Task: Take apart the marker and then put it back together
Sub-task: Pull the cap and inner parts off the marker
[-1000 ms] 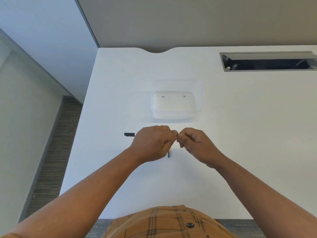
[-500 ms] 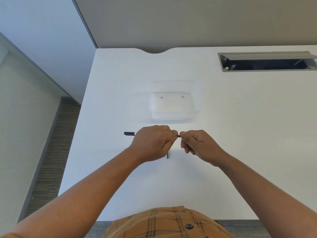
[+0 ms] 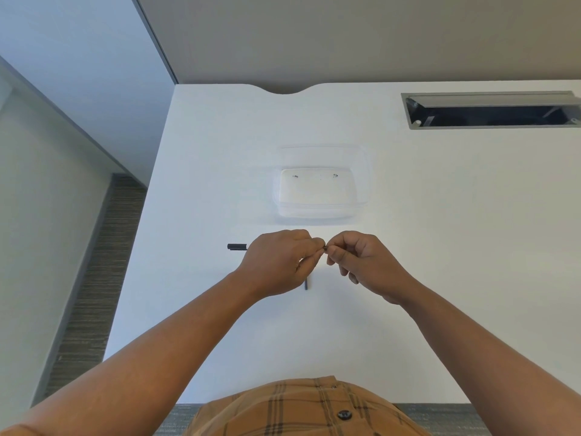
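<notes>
- While both hands work at the middle of the white desk (image 3: 440, 247), the left hand (image 3: 276, 262) is closed around the black marker barrel (image 3: 236, 247), whose blunt end sticks out past the knuckles to the left.
- The right hand (image 3: 361, 262) pinches narrowly, thumb against forefinger, on a small dark piece (image 3: 325, 247) at the barrel's other end; only a sliver of it shows, and whether it is a nib, a plug or an ink core cannot be told.
- The fingertips of the two hands nearly touch, and the marker is held level, just above the desk surface.
- A second thin dark part (image 3: 306, 284), rod-shaped, lies on the desk beneath the left hand, partly hidden; it may be a removed component, which would put the task partway through.
- Judgement: the step in hand is either drawing the small piece out of the barrel or seating it back in. The single view does not settle which.
- Judgement: the next move calls for a straight pull or push along the barrel's axis, with a firm left-hand hold so that the barrel does not turn or slip.
- Materials: the barrel looks like smooth matte plastic, round and slender; the desk is a plain, hard, matte top.
- A clear plastic tray (image 3: 361, 171), rectangular with rounded corners, sits just beyond the hands and appears to hold nothing large.
- A metal-framed cable slot (image 3: 490, 125) is set in the far right of the desk, well apart.
</notes>
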